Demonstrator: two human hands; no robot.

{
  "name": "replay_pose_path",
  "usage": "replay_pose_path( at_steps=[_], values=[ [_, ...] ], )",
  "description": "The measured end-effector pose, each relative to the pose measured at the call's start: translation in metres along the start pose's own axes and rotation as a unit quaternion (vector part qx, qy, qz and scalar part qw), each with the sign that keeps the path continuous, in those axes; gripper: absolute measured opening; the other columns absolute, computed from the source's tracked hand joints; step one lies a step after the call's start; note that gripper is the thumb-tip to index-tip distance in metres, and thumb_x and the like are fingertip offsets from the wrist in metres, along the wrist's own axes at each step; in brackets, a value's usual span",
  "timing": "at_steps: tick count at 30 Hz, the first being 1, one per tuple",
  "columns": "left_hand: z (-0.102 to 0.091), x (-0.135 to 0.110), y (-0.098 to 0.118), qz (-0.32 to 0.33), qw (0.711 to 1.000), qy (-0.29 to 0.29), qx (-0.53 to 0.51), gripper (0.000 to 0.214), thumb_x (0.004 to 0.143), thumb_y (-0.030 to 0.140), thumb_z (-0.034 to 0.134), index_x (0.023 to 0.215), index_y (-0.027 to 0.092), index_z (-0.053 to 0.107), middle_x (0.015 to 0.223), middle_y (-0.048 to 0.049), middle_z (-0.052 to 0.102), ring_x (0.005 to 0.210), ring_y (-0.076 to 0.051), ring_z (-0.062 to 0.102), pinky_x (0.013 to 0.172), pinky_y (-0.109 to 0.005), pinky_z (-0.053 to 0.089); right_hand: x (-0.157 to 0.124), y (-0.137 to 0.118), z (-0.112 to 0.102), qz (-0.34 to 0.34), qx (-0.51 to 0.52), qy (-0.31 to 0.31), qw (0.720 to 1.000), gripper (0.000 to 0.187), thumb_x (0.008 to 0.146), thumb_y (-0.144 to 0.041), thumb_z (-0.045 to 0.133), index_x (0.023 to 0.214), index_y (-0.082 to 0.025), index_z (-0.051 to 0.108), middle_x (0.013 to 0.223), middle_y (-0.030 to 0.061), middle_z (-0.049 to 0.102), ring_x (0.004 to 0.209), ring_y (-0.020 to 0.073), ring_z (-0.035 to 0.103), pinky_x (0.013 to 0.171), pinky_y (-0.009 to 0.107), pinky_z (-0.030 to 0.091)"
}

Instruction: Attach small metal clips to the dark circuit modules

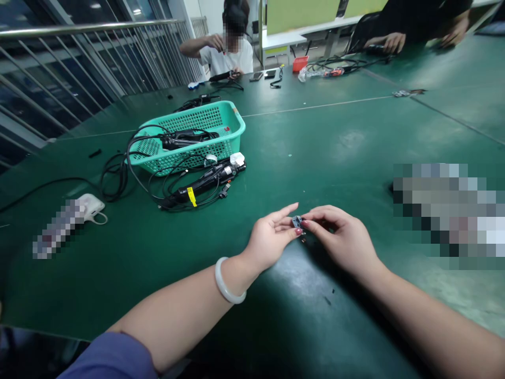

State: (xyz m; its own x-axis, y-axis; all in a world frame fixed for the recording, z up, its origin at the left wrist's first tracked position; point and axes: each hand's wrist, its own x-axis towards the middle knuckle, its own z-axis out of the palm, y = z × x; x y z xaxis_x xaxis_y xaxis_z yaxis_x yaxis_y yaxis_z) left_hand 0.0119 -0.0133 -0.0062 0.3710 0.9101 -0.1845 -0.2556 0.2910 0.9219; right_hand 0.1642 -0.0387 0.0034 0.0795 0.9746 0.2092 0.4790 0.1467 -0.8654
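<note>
Between the fingertips of both hands is a small grey-blue part (297, 221), held just above the green table (276, 168); its exact kind is too small to make out. My left hand (272, 234) pinches it from the left between thumb and fingers, the index finger stretched out past it. From the other side, my right hand (341, 231) grips it with thumb and index finger. A tiny copper-coloured bit (303, 240) shows just below the part. Tiny dark scraps (327, 300) lie on the table nearer to me.
A teal basket (232, 142) holds black cabled devices. Beside it lies a black device (201, 184) with a yellow tag and loose cables. A white power bank-like item (92, 205) is at left; a blurred-out flat object (445, 205) at right. Two people sit across the table.
</note>
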Motion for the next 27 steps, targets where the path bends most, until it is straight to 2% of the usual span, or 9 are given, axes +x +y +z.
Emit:
replay_pose_path(
  at_steps=[6, 9, 11, 14, 17, 20, 23, 27],
  values=[
    [0.002, 0.0, 0.002, 0.013, 1.0, 0.006, -0.006, 0.032, 0.064, 0.011, 0.073, 0.094, 0.011, 0.065, 0.079, -0.0055, 0.071, 0.073, -0.014, 0.066, 0.081, -0.034, 0.053, 0.002, 0.0, -0.003, 0.039, 0.039, -0.011, 0.998, 0.022, 0.072, -0.042, 0.066, 0.073, -0.021, 0.068, 0.081, 0.0054, 0.068, 0.076, 0.0194, 0.062, 0.07, 0.033, 0.049],
    [0.003, -0.002, 0.003, 0.014, 0.999, 0.007, 0.034, 0.024, 0.069, 0.011, 0.069, 0.092, 0.011, 0.064, 0.079, -0.006, 0.07, 0.071, -0.013, 0.066, 0.077, -0.033, 0.054, 0.003, 0.001, -0.004, 0.057, 0.062, -0.032, 0.996, 0.026, 0.07, -0.046, 0.068, 0.073, -0.02, 0.068, 0.08, 0.0062, 0.068, 0.075, 0.0199, 0.062, 0.069, 0.033, 0.049],
    [0.003, -0.006, 0.003, 0.038, 0.995, 0.016, 0.093, 0.021, 0.073, 0.012, 0.064, 0.094, 0.012, 0.064, 0.082, -0.0068, 0.07, 0.075, -0.014, 0.067, 0.078, -0.032, 0.054, 0.003, 0.001, -0.005, 0.063, 0.061, -0.044, 0.995, 0.027, 0.07, -0.046, 0.068, 0.074, -0.02, 0.068, 0.08, 0.0063, 0.068, 0.075, 0.0199, 0.062, 0.068, 0.033, 0.049],
    [0.003, -0.012, 0.004, 0.098, 0.976, 0.028, 0.193, 0.023, 0.078, 0.014, 0.059, 0.1, 0.016, 0.064, 0.093, -0.0078, 0.07, 0.087, -0.016, 0.066, 0.082, -0.031, 0.053, 0.002, -0.001, -0.007, 0.061, 0.041, -0.058, 0.996, 0.026, 0.07, -0.047, 0.067, 0.073, -0.021, 0.068, 0.08, 0.0056, 0.068, 0.073, 0.0193, 0.062, 0.066, 0.032, 0.048],
    [0.003, -0.018, 0.006, 0.153, 0.945, 0.039, 0.286, 0.028, 0.08, 0.016, 0.056, 0.107, 0.02, 0.062, 0.098, -0.0057, 0.071, 0.095, -0.017, 0.065, 0.091, -0.036, 0.049, 0.002, -0.002, -0.009, 0.058, 0.027, -0.07, 0.996, 0.026, 0.072, -0.047, 0.066, 0.073, -0.021, 0.068, 0.08, 0.0049, 0.068, 0.071, 0.0187, 0.061, 0.063, 0.031, 0.047],
    [0.004, -0.021, 0.009, 0.202, 0.902, 0.057, 0.376, 0.031, 0.08, 0.015, 0.056, 0.11, 0.024, 0.061, 0.092, -0.0024, 0.072, 0.105, -0.019, 0.06, 0.106, -0.044, 0.034, 0.003, -0.003, -0.011, 0.054, 0.018, -0.078, 0.995, 0.025, 0.073, -0.046, 0.065, 0.073, -0.021, 0.069, 0.079, 0.0046, 0.068, 0.07, 0.0182, 0.06, 0.062, 0.031, 0.046],
    [0.006, -0.022, 0.013, 0.209, 0.883, 0.068, 0.415, 0.032, 0.079, 0.015, 0.057, 0.109, 0.025, 0.059, 0.086, -0.0007, 0.072, 0.11, -0.02, 0.056, 0.111, -0.05, 0.021, 0.004, -0.001, -0.012, 0.038, 0.009, -0.088, 0.995, 0.023, 0.075, -0.044, 0.064, 0.073, -0.022, 0.069, 0.078, 0.004, 0.068, 0.069, 0.0171, 0.06, 0.061, 0.03, 0.045],
    [0.006, -0.022, 0.013, 0.193, 0.884, 0.068, 0.42, 0.03, 0.077, 0.015, 0.058, 0.107, 0.023, 0.058, 0.081, -0.0006, 0.071, 0.106, -0.02, 0.057, 0.108, -0.05, 0.025, 0.004, -0.001, -0.012, -0.015, -0.021, -0.078, 0.997, 0.016, 0.077, -0.037, 0.063, 0.072, -0.022, 0.068, 0.076, 0.0028, 0.067, 0.066, 0.0148, 0.057, 0.059, 0.028, 0.043]
  ],
)
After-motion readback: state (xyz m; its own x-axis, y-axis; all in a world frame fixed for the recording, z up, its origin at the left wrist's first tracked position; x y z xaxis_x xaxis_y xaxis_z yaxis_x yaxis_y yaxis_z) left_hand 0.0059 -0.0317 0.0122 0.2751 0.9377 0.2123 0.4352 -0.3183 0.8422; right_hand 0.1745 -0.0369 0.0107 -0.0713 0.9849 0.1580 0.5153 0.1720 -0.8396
